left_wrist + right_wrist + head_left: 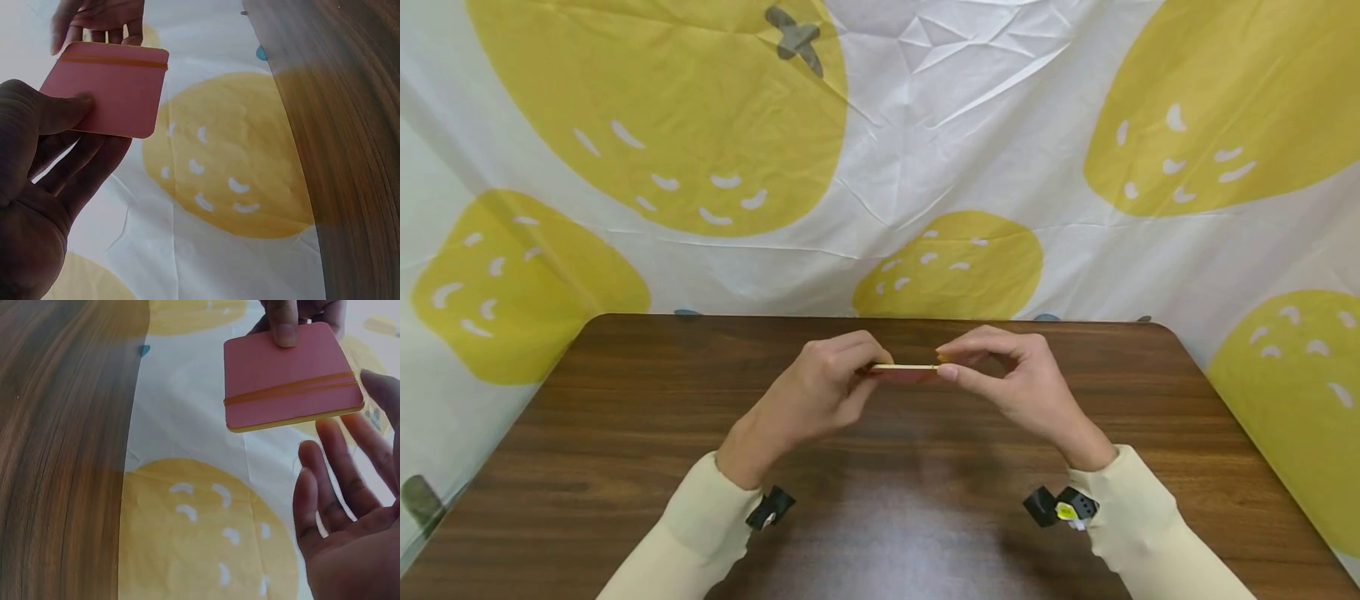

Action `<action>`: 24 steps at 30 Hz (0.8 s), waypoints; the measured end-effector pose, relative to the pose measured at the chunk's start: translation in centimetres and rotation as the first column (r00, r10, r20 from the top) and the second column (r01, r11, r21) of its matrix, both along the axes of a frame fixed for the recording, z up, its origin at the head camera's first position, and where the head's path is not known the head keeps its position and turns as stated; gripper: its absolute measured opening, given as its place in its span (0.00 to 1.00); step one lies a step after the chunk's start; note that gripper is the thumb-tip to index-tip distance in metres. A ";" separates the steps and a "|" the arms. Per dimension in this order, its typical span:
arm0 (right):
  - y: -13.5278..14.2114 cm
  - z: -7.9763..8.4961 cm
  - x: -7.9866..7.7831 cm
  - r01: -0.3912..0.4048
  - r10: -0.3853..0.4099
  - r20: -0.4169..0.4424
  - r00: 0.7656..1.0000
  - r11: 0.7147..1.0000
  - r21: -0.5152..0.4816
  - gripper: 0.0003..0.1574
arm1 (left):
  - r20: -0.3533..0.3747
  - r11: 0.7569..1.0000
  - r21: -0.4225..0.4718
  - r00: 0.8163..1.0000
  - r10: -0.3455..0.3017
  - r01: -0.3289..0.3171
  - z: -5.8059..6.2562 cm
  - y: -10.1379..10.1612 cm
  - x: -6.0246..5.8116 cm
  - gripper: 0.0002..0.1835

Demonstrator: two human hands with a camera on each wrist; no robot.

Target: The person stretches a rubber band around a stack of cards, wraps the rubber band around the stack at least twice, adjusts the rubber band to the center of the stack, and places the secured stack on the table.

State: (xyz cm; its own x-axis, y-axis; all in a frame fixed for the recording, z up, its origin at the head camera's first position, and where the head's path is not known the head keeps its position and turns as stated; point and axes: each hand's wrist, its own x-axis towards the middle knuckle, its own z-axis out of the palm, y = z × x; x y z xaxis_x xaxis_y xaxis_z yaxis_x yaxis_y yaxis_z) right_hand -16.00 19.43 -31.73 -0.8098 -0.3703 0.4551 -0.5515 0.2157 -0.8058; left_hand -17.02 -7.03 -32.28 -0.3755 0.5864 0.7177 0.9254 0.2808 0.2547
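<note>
Above the table, my left hand (820, 379) pinches a small pink notepad (119, 94) with rounded corners, thumb on its pink face and fingers beneath. An orange rubber band (294, 387) runs around the pad near the end away from that hand, its strands slightly apart. At this banded end is my right hand (1018, 375), thumb tip right at the pad's edge and the other fingers loosely bent, spread below it in the right wrist view. From the head view the pad appears nearly edge-on, showing a pale rim.
A dark brown wooden table (625, 400) lies under both hands. Behind it hangs a white cloth (745, 275) printed with large yellow fruit shapes. Black wrist devices (771, 507) sit at both cream sleeves (700, 525).
</note>
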 end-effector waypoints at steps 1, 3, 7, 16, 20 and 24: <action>0.0 0.0 0.1 -0.005 0.005 -0.010 1.000 1.000 -0.009 0.13 | 0.016 1.000 0.008 1.000 -0.003 0.003 0.0 0.0 0.0 0.11; 0.0 -0.1 0.2 -0.010 0.010 -0.025 1.000 1.000 -0.025 0.14 | 0.053 1.000 0.029 0.999 -0.011 0.010 -0.1 0.0 0.0 0.10; -0.2 -0.2 0.3 -0.001 -0.001 -0.054 0.999 0.999 -0.037 0.15 | 0.133 0.997 0.074 0.991 -0.033 0.024 -0.3 0.0 -0.1 0.11; -0.8 -0.2 0.4 0.034 -0.040 -0.081 0.996 0.997 -0.068 0.10 | 0.286 0.992 0.124 0.957 -0.053 0.018 -0.2 0.1 0.0 0.08; -0.9 -0.3 0.2 0.068 -0.075 -0.093 0.993 0.995 -0.070 0.08 | 0.388 0.988 0.153 0.920 -0.049 -0.012 -0.2 0.0 0.0 0.07; -1.0 -0.3 0.1 0.079 -0.086 -0.102 0.991 0.995 -0.062 0.07 | 0.480 0.967 0.250 0.873 -0.087 -0.041 0.1 0.0 0.1 0.05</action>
State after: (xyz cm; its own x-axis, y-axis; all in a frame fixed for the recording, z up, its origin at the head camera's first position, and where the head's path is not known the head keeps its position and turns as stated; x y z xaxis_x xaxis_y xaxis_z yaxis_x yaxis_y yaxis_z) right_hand -15.91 18.39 -32.03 -0.7835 -0.2746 0.5574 -0.6154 0.2185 -0.7573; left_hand -16.88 -7.01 -32.23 -0.7006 0.4296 0.5697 0.6724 0.1305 0.7286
